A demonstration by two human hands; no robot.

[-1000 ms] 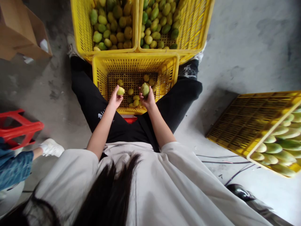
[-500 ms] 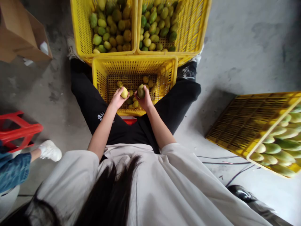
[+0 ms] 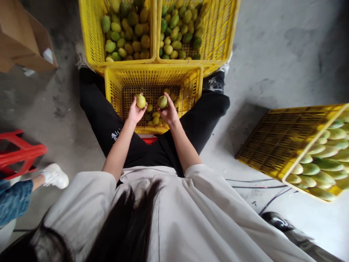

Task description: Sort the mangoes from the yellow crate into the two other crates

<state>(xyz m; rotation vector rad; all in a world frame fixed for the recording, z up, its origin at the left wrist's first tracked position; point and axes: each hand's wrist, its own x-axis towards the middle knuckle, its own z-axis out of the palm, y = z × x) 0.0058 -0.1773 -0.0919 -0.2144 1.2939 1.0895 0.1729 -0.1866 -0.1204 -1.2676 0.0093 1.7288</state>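
My left hand is wrapped round a yellow lemon, which faces up in the palm. In my right hand sits a darker, greenish lemon, held by the fingers and thumb. Both hands are over the small yellow crate between my knees, a little apart from each other. Several small yellow lemons lie on its floor below my hands, and a few more lie toward its right side, partly hidden by my right hand.
Beyond it stand two larger yellow crates, left and right, holding green, yellow and brownish lemons. To the right, a tilted yellow crate holds long pale green fruits. A cardboard box, a red stool and another person's shoe are leftward.
Both hands have risen slightly and turned more palm-up, showing more of the two lemons. The whole view has shifted slightly.
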